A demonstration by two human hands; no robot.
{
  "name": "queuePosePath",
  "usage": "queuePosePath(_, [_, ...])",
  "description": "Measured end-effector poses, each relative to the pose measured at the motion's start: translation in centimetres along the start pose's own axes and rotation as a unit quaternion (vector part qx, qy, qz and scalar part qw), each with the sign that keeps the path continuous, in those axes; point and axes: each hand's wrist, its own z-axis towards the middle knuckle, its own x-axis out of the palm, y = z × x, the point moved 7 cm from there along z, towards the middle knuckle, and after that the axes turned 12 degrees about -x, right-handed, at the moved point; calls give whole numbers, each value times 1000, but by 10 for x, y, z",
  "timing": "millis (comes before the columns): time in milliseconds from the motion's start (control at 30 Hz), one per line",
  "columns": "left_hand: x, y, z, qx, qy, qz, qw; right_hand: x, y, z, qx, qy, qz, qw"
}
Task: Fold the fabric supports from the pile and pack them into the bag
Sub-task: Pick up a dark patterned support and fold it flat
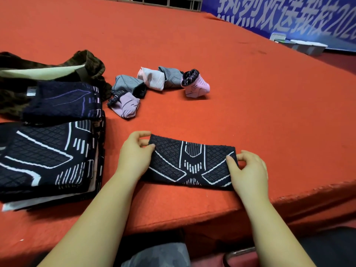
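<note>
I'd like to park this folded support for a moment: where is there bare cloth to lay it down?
Bare red tablecloth lies right of and beyond the black support that both hands pinch, out to the blue banner. A narrower bare strip lies between it and the small supports. The left is crowded: stacked pile and bag.

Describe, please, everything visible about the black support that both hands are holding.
The black knitted support lies flat on the red table covering near its front edge, with white lines and a diamond-mesh pattern. The left hand pinches its left end; the right hand pinches its right end.
</note>
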Motion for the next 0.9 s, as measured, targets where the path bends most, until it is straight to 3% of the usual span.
queuePosePath(100, [6,-10,4,36,11,-44,998,1,-2,7,8,-28,24,999])
queuePosePath(267, [25,-9,16,67,45,70,994,14,-8,17,30,-14,17,999])
queuePosePath(433, [24,-3,24,64,-2,127,990,17,-10,23,58,6,-6,998])
queuePosePath(633, [28,-2,36,72,-12,213,974,30,-15,32,59,34,75,995])
queuePosePath(767, [29,-8,37,71,-42,243,966,35,-17,36,43,56,38,997])
queuePosePath(900, [23,-8,37,3,-78,337,938,28,-9,35,19,19,116,993])
